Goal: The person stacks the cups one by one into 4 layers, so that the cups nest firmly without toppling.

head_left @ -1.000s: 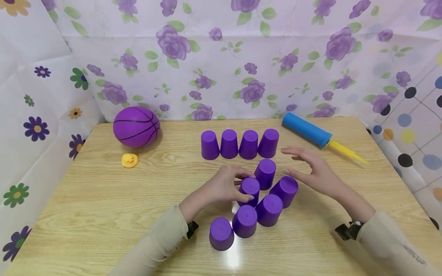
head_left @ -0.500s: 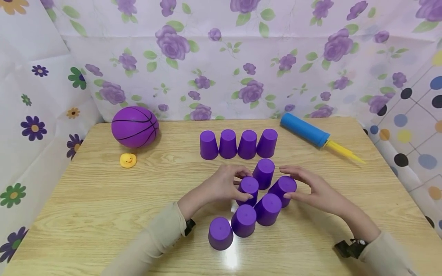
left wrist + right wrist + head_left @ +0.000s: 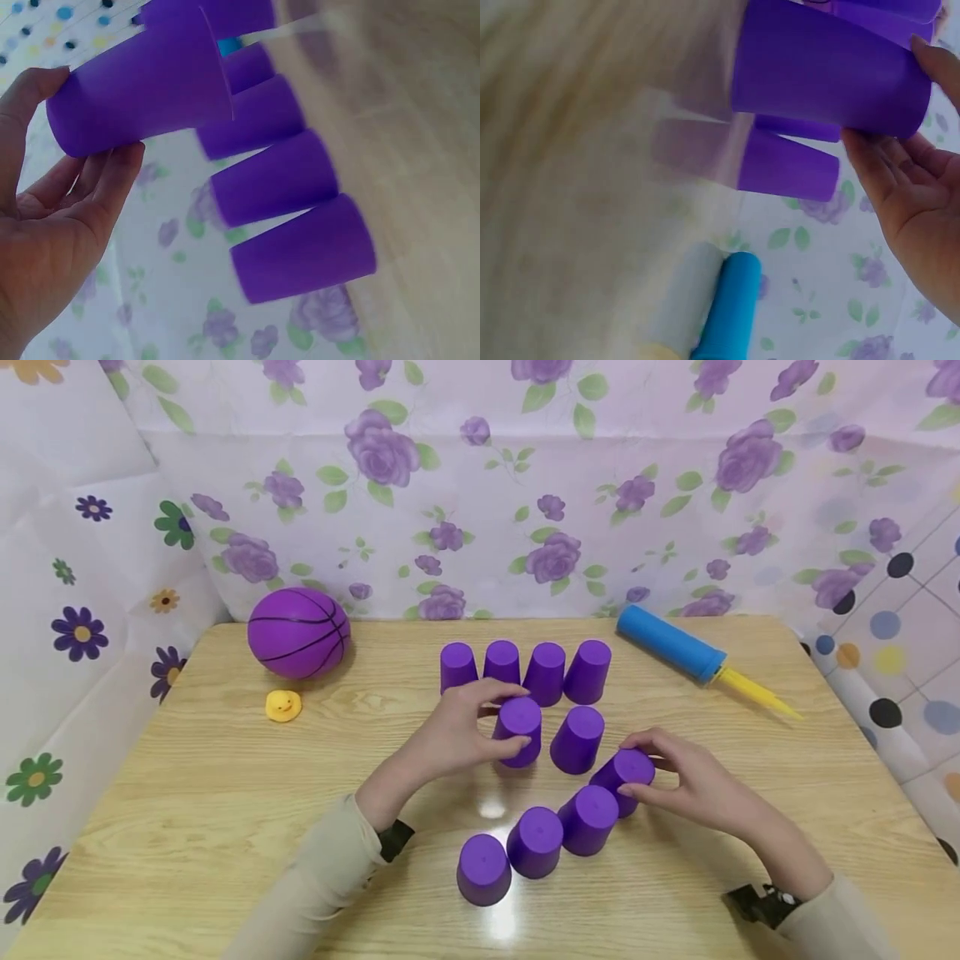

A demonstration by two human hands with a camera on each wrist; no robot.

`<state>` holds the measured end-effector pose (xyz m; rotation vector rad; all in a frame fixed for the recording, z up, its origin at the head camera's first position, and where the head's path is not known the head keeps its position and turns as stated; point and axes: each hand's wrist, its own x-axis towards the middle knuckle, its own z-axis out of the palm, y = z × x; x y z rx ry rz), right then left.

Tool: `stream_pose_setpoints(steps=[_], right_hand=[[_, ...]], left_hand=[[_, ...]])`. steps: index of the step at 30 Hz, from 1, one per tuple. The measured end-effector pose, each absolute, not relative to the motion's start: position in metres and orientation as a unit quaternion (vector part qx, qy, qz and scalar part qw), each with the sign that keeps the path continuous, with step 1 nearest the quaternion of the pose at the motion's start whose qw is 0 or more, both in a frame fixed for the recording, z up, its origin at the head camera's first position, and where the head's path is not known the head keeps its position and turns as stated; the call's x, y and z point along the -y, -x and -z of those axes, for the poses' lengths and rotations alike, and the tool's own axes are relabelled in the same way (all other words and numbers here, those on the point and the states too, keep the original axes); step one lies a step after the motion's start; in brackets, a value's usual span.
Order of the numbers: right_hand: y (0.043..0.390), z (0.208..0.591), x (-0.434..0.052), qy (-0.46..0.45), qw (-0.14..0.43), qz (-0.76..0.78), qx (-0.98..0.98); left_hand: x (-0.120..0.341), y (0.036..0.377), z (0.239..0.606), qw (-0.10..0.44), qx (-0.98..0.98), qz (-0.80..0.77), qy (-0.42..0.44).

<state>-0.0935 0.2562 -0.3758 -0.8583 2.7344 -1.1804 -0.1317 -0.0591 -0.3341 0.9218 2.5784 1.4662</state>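
In the head view my left hand (image 3: pixel 457 727) pinches an upside-down purple cup (image 3: pixel 519 727) between thumb and fingers, just in front of the back row of cups. The left wrist view shows that held cup (image 3: pixel 142 82) with its rim seemingly off the table. My right hand (image 3: pixel 693 781) grips another upside-down purple cup (image 3: pixel 627 772), the far right one of a slanting row. Beside it in that row stand a purple cup (image 3: pixel 590 820), a second cup (image 3: pixel 536 842) and a third cup (image 3: pixel 483 870). One more purple cup (image 3: pixel 577 739) stands alone between the hands.
Several upside-down purple cups (image 3: pixel 544 672) form a row at the back. A purple basketball (image 3: pixel 298 633) and a yellow rubber duck (image 3: pixel 282 706) sit at the left of the wooden table (image 3: pixel 225 827). A blue hand pump (image 3: pixel 671 643) with a yellow nozzle lies back right.
My left hand has carried its cup away from the slanting row, back toward the rear row. My right hand has come down and forward onto the far right cup of the slanting row.
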Motion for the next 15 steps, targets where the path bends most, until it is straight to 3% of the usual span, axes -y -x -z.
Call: stream_pose_setpoints(steps=[8,15], right_hand=[[0.092,0.372,-0.258,0.287,0.008,0.375,-0.882],[0.094,0.371,-0.257,0.28,0.015,0.375,-0.884]], left_hand=[[0.074,0.137,0.309,-0.04,-0.795,-0.556,-0.237],[0.075,0.151,0.295,-0.125,-0.78,-0.585,-0.185]])
